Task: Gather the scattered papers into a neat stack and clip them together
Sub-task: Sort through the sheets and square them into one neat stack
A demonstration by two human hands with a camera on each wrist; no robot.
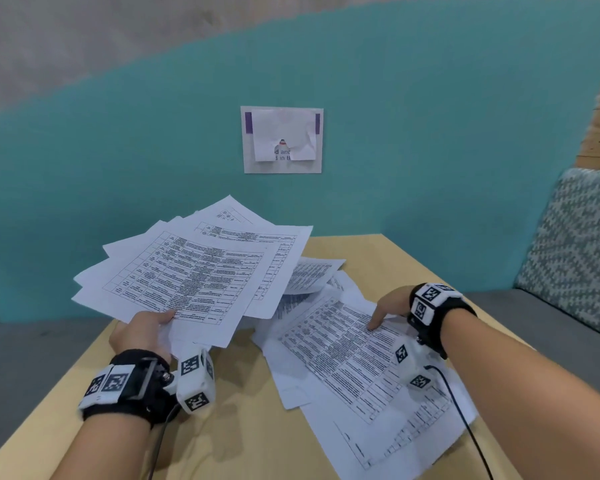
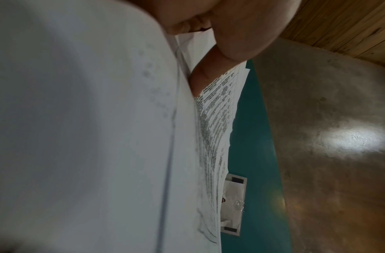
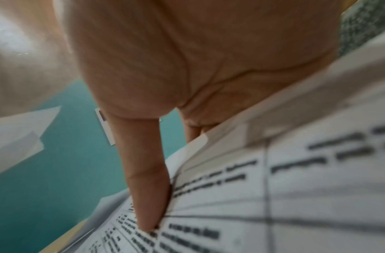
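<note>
My left hand holds a fanned bunch of printed sheets up above the table's left half, thumb on top at their near edge. In the left wrist view the held sheets fill the frame beside the thumb. More printed papers lie scattered on the right half of the wooden table. My right hand pinches the far edge of the top sheet there, thumb on top of the print. The right wrist view shows the thumb pressing the sheet, with fingers tucked under its edge. No clip is visible.
A teal wall with a paper notice stands behind the table. A patterned cushion sits at the right on grey seating. Cables from both wrist cameras trail over the table's near part.
</note>
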